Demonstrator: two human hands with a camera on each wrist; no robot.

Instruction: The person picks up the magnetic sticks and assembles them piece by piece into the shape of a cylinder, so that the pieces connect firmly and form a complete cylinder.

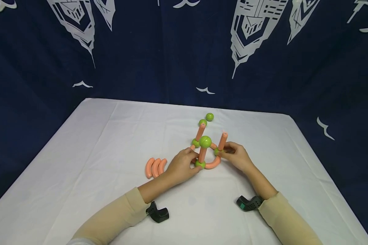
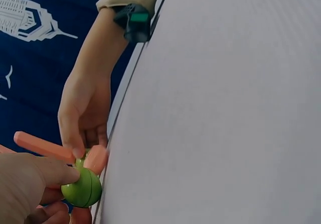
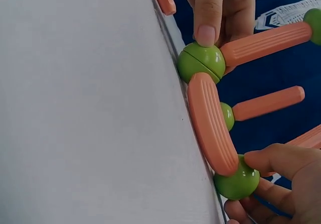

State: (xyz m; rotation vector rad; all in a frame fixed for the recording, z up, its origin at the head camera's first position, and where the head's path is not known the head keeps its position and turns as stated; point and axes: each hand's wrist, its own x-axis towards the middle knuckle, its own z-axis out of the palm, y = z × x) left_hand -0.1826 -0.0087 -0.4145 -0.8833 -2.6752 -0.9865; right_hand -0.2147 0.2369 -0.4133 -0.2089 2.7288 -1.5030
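**Orange rods and green balls, steadied from both sides**

Orange curved pieces [image 1: 155,167], three of them, lie side by side on the white tablecloth [image 1: 95,143], at about nine o'clock from the toy structure [image 1: 206,149] and just beside the left hand [image 1: 181,166]. They sit apart from the build, unused, within easy reach.

That left hand rests on the cloth with its fingers curled in against the front green ball [image 1: 200,164] at the base; the right wrist view shows a fingertip pressing on top of that ball [image 3: 201,62], which looks like a way of pinning the joint down so the upright rod [image 1: 202,153] above it does not tip. The rod carries a larger green ball [image 1: 205,141] on its top end.

The structure stands near the middle of the table: a ring of curved orange segments joined by green balls, with three orange rods rising from the joints. The back rod [image 1: 200,132] leans slightly toward twelve o'clock. Beyond it, at twelve to one o'clock, two loose green balls [image 1: 206,119] sit on the cloth, well clear of either hand.

At three o'clock the right hand [image 1: 236,156] pinches the base joint under the right-hand rod [image 1: 222,141], thumb and fingers closed around the green ball there [image 3: 236,181], likely holding that corner of the ring firm. Both wrists wear small black cameras; the right one [image 1: 248,203] shows a green patch.
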